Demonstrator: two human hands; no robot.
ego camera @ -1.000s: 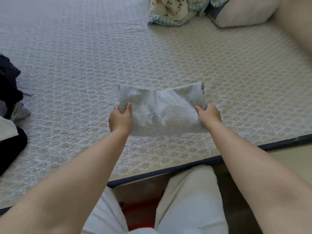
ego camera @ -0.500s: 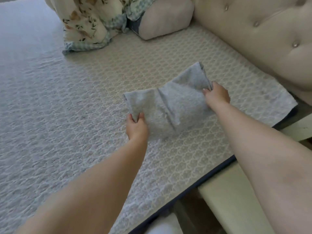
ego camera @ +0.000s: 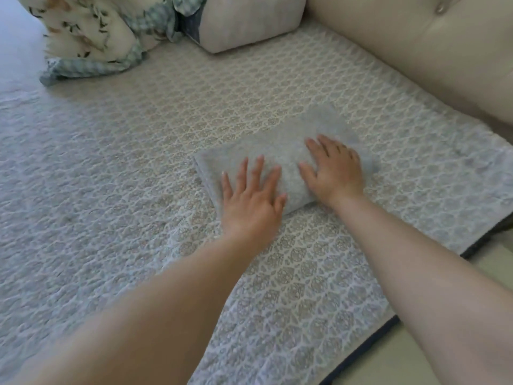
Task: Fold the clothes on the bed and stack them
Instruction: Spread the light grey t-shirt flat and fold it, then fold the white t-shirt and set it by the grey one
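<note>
Landmark: the folded grey garment (ego camera: 280,165), lying flat on the bed (ego camera: 97,190) near its right-hand edge.

Far left and beyond the garment: a rumpled floral and checked cloth (ego camera: 91,37), bunched, unfolded; cannot tell whether it is clothing to fold or bedding.

Just right of that, still beyond the garment: a pale pillow (ego camera: 249,20).

On the garment's near-left end: left hand (ego camera: 251,202), fingers straight and spread, palm pressing down, grasping nothing.

On its right half: right hand (ego camera: 334,169), fingers also flat and released, pressing.

Right of the garment: padded headboard (ego camera: 416,51), well apart.

Judgement: this piece looks folded and is being smoothed; no stack shows here, so it may start one. Nothing obstructs the hands.
</note>
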